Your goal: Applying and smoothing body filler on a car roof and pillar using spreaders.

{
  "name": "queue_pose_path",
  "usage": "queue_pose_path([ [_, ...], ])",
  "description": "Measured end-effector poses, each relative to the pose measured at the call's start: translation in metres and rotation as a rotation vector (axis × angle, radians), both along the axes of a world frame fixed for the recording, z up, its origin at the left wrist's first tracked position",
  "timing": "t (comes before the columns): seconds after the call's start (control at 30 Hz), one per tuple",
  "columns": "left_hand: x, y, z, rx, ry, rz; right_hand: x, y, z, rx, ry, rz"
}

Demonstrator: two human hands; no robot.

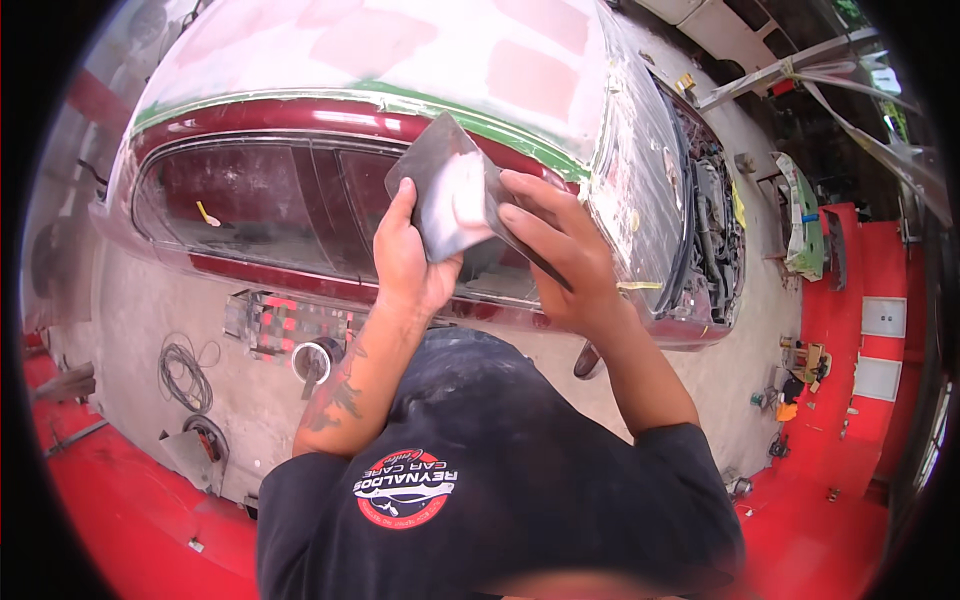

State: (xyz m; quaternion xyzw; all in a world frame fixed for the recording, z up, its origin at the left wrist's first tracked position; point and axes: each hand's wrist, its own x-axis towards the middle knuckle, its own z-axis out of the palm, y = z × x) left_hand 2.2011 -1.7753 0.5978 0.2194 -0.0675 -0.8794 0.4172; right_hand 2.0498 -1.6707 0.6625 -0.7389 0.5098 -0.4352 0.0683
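Note:
My left hand grips a thin grey flat plate by its lower left edge, thumb on top. A smear of whitish-pink body filler, blurred by motion, lies on the plate. My right hand is closed on a dark, thin, flat spreader, its fingers laid along the upper face. The spreader's edge meets or nearly meets the plate beside the filler; exact contact cannot be made out. Both hands are in front of a dark red car, over its side windows.
The car's roof carries white and pink patches with green edges. Plastic film covers the windscreen; the engine bay is exposed. An open can, a coiled cable and a green panel stand or lie around.

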Motion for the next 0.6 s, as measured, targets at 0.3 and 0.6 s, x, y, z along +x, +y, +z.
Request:
queue_pose_path([
  [0.3,-0.023,-0.016,-0.025,-0.416,-0.299,0.122,-0.057,-0.013,-0.041,0.226,-1.154,-0.097],
  [0.6,-0.017,-0.109,-0.035,-0.436,-0.129,0.263,-0.098,0.002,-0.100,0.437,-0.860,-0.479],
])
